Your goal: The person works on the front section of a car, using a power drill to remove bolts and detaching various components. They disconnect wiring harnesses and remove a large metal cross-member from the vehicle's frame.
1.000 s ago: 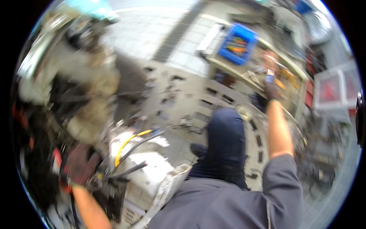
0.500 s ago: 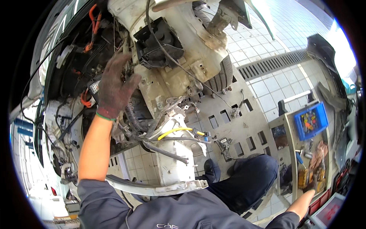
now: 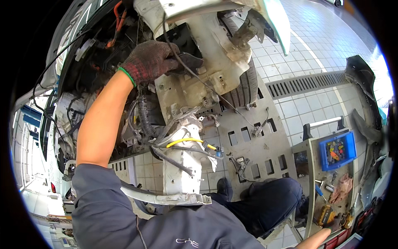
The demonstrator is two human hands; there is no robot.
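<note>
My left hand, in a dark knit glove with a green cuff, is curled over a black part high on the stripped front of a white car. Its fingers wrap the part's edge beside a thin black cable. My right hand, also gloved, reaches far down to the right onto a tool cart and rests at a yellow power tool. Its fingers are too small to read.
A front wheel stands behind the bare panel. Corrugated hoses and a yellow wire hang below my left hand. The cart holds a blue parts bin and a rag. A perforated lift plate and floor drain lie underneath.
My left hand has moved right and up and closed from a spread palm onto the black part. The view swung from the cart to the car front; my right hand stays at the cart.
</note>
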